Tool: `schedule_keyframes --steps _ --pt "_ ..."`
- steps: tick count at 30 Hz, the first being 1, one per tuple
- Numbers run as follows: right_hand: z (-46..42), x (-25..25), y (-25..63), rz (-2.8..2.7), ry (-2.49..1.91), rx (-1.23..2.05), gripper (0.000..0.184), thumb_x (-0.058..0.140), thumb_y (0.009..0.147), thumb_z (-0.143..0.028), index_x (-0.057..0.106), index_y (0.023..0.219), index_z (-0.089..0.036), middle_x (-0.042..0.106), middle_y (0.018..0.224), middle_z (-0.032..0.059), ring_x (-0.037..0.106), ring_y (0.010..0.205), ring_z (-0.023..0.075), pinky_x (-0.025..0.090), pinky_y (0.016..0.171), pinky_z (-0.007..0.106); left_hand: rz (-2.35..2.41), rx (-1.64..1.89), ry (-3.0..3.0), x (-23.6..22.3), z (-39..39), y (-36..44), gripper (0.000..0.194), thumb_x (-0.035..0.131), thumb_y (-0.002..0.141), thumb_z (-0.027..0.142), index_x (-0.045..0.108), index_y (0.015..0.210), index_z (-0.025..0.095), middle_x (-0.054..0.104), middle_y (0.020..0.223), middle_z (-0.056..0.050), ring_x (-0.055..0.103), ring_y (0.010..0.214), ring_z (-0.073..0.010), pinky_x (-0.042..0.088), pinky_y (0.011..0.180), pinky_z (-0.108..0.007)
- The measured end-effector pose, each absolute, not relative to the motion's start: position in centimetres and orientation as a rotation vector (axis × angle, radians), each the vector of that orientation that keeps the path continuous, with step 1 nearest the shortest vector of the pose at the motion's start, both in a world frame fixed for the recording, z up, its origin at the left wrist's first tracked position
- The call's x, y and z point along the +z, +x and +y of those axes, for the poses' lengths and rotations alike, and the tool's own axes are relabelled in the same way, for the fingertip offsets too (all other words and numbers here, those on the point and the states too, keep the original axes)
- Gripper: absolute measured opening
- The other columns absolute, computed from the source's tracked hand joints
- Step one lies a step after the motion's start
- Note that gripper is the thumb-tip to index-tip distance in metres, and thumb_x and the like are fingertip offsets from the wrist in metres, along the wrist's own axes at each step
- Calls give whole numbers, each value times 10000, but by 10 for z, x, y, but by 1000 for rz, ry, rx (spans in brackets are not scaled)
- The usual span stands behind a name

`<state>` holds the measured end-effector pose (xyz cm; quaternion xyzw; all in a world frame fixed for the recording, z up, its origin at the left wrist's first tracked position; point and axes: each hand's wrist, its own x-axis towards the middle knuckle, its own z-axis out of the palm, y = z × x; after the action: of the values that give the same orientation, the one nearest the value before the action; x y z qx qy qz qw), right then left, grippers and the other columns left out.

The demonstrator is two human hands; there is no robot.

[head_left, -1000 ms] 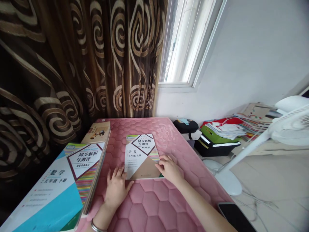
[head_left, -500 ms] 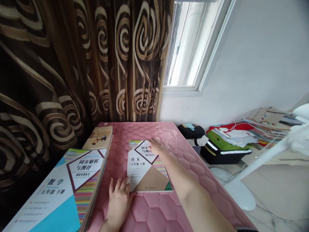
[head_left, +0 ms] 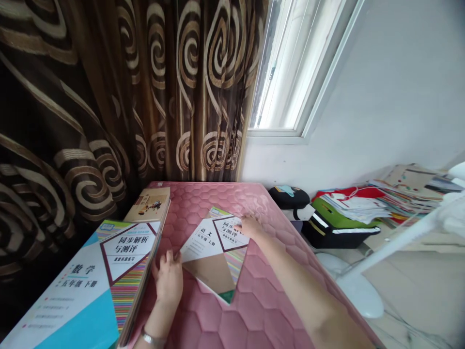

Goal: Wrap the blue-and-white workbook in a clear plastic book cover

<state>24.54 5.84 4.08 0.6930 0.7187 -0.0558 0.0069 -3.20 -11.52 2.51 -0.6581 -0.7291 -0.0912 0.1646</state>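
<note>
A Chinese-language workbook [head_left: 212,271] with a white, tan and striped cover lies turned at an angle on the pink quilted mattress. My right hand [head_left: 251,227] grips its far right corner, fingers over the cover edge. At the workbook's left corner is my left hand [head_left: 169,278], its fingers bent and closed against that corner; the fingertips are partly hidden. To the left of this hand stands a stack of books, topped by a maths workbook [head_left: 90,286] in white and blue. Behind it a tan booklet [head_left: 148,204] shows on the pile.
The pink mattress [head_left: 218,334] ends at a brown curtain [head_left: 192,97] and a white wall. Beyond its right edge are a black case [head_left: 288,198], a black and green box [head_left: 337,228], piled papers [head_left: 407,186] and a white fan stand [head_left: 363,291].
The workbook has turned clockwise, its top swinging right and its lower right corner coming nearer. My left hand has moved left and its spread fingers have closed in; my right hand shifted slightly right.
</note>
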Motion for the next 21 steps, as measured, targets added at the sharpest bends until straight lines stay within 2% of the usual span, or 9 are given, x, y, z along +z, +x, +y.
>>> schedule_keyframes --steps 2,5,8,11,16,21 --pt "30 41 256 2212 2231 -119 496 503 879 -462 607 1192 -91 565 1271 241 483 1220 356 338 979 474 -2223 -266 -1873 28 -92 -37 481 315 878 35 676 1161 181 659 1069 -178 623 979 -315 496 812 -504" --pt "-18 35 268 2163 2313 -80 438 495 888 -428 655 1080 -69 647 1111 244 588 1079 347 402 882 428 -2419 -361 -1977 32 -52 -44 485 320 878 39 662 1189 187 668 1043 -180 656 922 -298 510 798 -458" --pt "-60 24 274 2166 2447 -176 339 532 871 -404 678 967 -113 702 984 183 649 950 302 432 749 349 -2456 -418 -2035 35 -14 -45 451 360 848 17 686 1132 145 680 1040 -196 673 920 -275 516 797 -379" --pt "-83 13 276 2165 2616 -365 237 538 872 -371 673 848 -179 729 894 102 672 848 237 403 651 282 -2431 -480 -2097 37 11 -42 454 385 799 -26 694 1089 137 703 998 -178 667 975 -240 500 837 -310" --pt "-91 5 278 2158 2788 -641 212 554 857 -363 653 745 -213 731 775 49 674 764 200 365 591 249 -2449 -633 -2047 30 19 -44 403 392 817 3 643 1120 91 706 970 -189 676 964 -237 499 835 -307" --pt "-89 0 281 2198 2853 -615 210 533 862 -344 632 723 -222 730 767 37 671 754 195 370 599 248 -2453 -849 -1939 6 -6 -50 338 507 807 66 601 1132 60 691 991 -194 677 939 -237 512 821 -313"
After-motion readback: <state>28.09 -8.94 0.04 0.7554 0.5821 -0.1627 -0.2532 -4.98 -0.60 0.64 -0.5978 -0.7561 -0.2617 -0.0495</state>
